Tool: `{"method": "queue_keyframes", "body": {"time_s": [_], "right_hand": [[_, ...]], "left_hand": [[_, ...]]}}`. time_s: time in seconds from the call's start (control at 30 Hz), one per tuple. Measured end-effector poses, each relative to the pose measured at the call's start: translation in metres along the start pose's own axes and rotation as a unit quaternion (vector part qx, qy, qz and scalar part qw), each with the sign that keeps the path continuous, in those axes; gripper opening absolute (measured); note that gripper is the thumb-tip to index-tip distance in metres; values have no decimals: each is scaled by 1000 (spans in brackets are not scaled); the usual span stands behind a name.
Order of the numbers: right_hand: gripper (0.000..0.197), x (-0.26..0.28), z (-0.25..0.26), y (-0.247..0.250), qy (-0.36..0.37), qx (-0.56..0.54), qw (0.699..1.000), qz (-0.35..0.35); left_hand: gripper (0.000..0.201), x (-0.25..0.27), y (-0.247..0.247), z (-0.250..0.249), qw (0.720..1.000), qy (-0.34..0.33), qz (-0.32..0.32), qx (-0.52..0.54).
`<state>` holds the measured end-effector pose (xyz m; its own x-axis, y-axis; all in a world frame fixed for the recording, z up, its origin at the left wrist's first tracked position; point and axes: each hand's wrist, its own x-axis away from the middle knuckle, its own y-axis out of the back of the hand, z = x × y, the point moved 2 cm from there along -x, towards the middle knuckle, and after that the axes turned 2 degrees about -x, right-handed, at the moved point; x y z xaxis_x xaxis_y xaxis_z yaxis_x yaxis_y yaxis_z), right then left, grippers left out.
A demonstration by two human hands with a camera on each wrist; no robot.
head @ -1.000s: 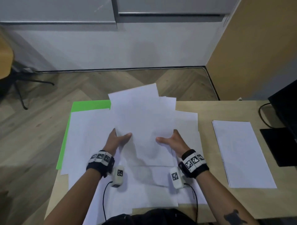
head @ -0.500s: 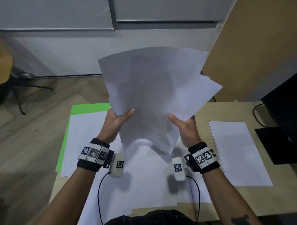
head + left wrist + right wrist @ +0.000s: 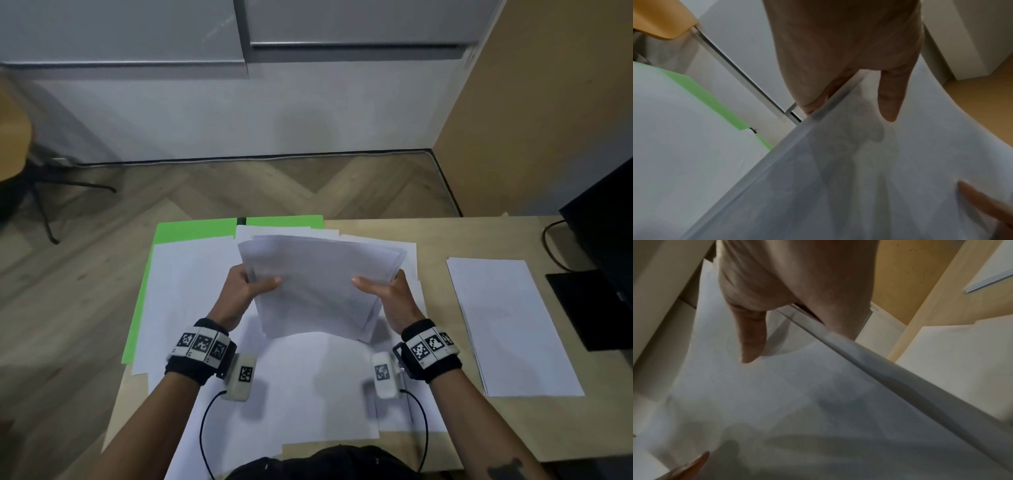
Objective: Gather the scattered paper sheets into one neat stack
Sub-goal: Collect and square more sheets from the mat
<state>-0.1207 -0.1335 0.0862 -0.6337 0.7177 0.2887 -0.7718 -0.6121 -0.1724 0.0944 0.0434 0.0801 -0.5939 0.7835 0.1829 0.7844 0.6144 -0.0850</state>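
Note:
A bundle of white paper sheets (image 3: 318,284) hangs just above the desk, its edges roughly even, a few corners poking out at the lower right. My left hand (image 3: 251,286) grips its left edge, thumb on top and fingers beneath. My right hand (image 3: 380,289) grips the right edge the same way. In the left wrist view the thumb (image 3: 891,95) presses on the sheets (image 3: 859,186). In the right wrist view the thumb (image 3: 751,339) lies on the paper (image 3: 797,402). More loose sheets (image 3: 191,291) lie spread on the desk under the bundle.
A green sheet (image 3: 191,231) lies under the loose paper at the far left. A separate neat pile of white sheets (image 3: 507,325) sits on the wooden desk (image 3: 435,236) to the right. A black monitor (image 3: 606,233) and its base stand at the right edge.
The bundle went from the desk up in front of me, fanned out, and has now come down low over the desk with its edges drawn closer together. Both hands kept their hold.

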Motion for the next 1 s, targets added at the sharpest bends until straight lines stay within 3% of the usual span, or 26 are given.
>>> {"method": "queue_keyframes", "body": {"time_s": [0.23, 0.47, 0.57, 0.73, 0.9, 1.0], "right_hand": [[31, 8, 16, -8, 39, -31, 999, 14], [44, 9, -4, -7, -15, -5, 1000, 19], [50, 14, 0, -8, 1, -10, 1000, 9], [41, 20, 9, -9, 59, -15, 998, 35], [40, 19, -2, -15, 33, -17, 999, 4], [39, 22, 8, -19, 41, -36, 998, -20]], "left_hand": [[32, 1, -12, -16, 998, -44, -2, 33], [30, 7, -8, 8, 999, 31, 16, -23], [34, 14, -12, -2, 1000, 3, 12, -25], [33, 18, -19, -18, 999, -34, 28, 2], [36, 19, -25, -8, 999, 1, 30, -21], [35, 20, -26, -18, 999, -25, 13, -17]]}}
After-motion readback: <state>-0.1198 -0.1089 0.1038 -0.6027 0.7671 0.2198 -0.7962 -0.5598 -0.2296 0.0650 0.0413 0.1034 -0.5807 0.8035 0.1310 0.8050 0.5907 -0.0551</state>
